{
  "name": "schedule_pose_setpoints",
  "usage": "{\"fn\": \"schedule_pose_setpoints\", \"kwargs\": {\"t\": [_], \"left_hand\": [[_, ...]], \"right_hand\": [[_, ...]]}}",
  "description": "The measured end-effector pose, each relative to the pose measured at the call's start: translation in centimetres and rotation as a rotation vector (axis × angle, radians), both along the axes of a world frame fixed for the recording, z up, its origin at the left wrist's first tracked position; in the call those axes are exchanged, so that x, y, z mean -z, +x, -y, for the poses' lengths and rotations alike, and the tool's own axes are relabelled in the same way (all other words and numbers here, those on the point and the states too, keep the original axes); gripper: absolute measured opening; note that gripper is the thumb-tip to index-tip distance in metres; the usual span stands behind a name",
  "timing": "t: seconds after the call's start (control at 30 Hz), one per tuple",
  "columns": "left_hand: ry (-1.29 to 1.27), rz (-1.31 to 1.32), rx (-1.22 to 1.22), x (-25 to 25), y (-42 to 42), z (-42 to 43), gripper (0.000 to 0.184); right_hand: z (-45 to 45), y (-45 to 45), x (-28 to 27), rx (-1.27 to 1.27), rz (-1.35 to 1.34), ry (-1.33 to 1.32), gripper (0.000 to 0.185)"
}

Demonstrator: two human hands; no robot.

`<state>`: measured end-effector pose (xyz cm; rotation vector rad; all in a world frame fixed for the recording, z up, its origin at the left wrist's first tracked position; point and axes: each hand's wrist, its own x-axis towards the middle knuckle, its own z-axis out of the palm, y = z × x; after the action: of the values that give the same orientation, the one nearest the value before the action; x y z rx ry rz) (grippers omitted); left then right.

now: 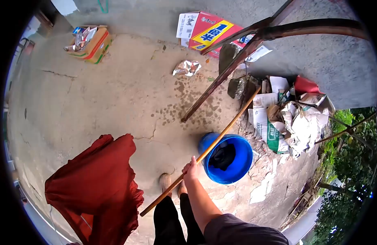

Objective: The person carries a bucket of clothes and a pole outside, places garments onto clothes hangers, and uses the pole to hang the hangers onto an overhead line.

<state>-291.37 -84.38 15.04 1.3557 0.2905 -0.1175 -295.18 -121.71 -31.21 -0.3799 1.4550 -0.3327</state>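
My right hand is closed around a long wooden pole. The pole runs slantwise, its lower end beside my shoes and its upper end close to the pile of flattened cardboard. Just right of that hand stands a blue plastic bucket with a dark cloth inside; the pole passes across its rim in the view. A dark red cloth, perhaps a garment, hangs in folds at lower left; what holds it up is hidden. I cannot make out my left hand.
Dark poles cross at upper right. Flattened cardboard and paper lie in a heap by the wall. There is also a red and yellow carton, a crumpled silver wrapper and a box of wrappers. Greenery grows at right.
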Motion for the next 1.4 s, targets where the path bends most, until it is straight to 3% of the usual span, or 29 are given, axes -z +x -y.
{"fn": "schedule_pose_setpoints", "kwargs": {"t": [0.07, 0.33, 0.43, 0.53, 0.57, 0.6, 0.67, 0.7, 0.73, 0.83, 0.9, 0.97, 1.07, 1.17, 1.2, 1.23, 1.27, 1.33, 1.4], "left_hand": [[0.043, 0.04, 0.006, -1.7, -0.2, -0.3, 0.045], [0.058, 0.214, -0.215, -8.0, -2.1, -2.8, 0.043], [0.362, 0.245, -0.276, -9.0, -3.5, -4.1, 0.043], [0.437, 0.334, -0.191, -9.8, -4.6, -5.6, 0.044], [0.462, 0.4, -0.234, -10.1, -4.9, -5.2, 0.045], [0.449, 0.417, -0.25, -11.1, -5.1, -4.3, 0.045], [0.629, 0.35, -0.37, -13.1, -5.8, -3.1, 0.044], [0.505, 0.249, -0.467, -12.4, -6.4, -5.2, 0.04], [0.579, 0.27, -0.421, -13.3, -7.1, -5.2, 0.035], [0.501, 0.313, -0.361, -12.4, -9.7, -10.1, 0.028], [0.458, 0.385, -0.388, -13.7, -9.7, -9.5, 0.029], [0.426, 0.401, -0.494, -15.1, -9.4, -7.7, 0.027], [0.46, 0.429, -0.518, -16.6, -8.0, -6.9, 0.024], [0.587, 0.513, -0.445, -17.3, -6.1, -9.2, 0.026], [0.633, 0.533, -0.42, -18.0, -5.5, -10.5, 0.027], [0.641, 0.503, -0.434, -19.0, -5.0, -11.3, 0.028], [0.649, 0.467, -0.454, -19.8, -4.5, -12.0, 0.029], [0.714, 0.474, -0.481, -19.3, -3.1, -14.4, 0.032], [0.729, 0.438, -0.476, -19.0, -1.9, -15.9, 0.034]], "right_hand": [[-2.1, -0.4, -5.6, 0.008, 0.043, 0.069, 0.038], [-6.0, -3.3, -17.8, -0.077, 0.192, 0.187, 0.035], [-3.4, -3.5, -22.0, -0.06, 0.216, 0.043, 0.037], [-1.7, -3.9, -27.6, -0.064, 0.282, -0.153, 0.034], [-2.3, -4.7, -28.5, -0.174, 0.314, -0.145, 0.031], [-3.4, -5.9, -28.8, -0.284, 0.345, -0.133, 0.029], [-5.3, -8.7, -27.3, -0.447, 0.644, 0.146, 0.027], [-4.2, -9.3, -26.9, -0.442, 0.745, 0.198, 0.024], [-1.9, -9.2, -25.5, -0.398, 0.815, 0.175, 0.021], [7.7, -5.2, -28.4, -0.091, 0.652, -0.053, 0.028], [13.2, -4.3, -27.4, -0.088, 0.736, -0.118, 0.033], [12.2, -3.4, -27.3, -0.157, 0.802, -0.076, 0.035], [7.9, -4.0, -24.7, -0.313, 0.682, -0.058, 0.039], [5.3, -5.1, -22.0, -0.202, 0.609, -0.089, 0.043], [5.0, -5.3, -23.8, -0.109, 0.564, -0.104, 0.045], [5.5, -5.0, -26.0, 0.019, 0.285, -0.16, 0.049], [8.0, -5.5, -24.1, 0.031, 0.161, -0.212, 0.056], [8.6, -5.5, -26.7, 0.054, 0.071, -0.249, 0.058], [5.9, -5.6, -26.5, -0.01, 0.153, -0.285, 0.055]]}}
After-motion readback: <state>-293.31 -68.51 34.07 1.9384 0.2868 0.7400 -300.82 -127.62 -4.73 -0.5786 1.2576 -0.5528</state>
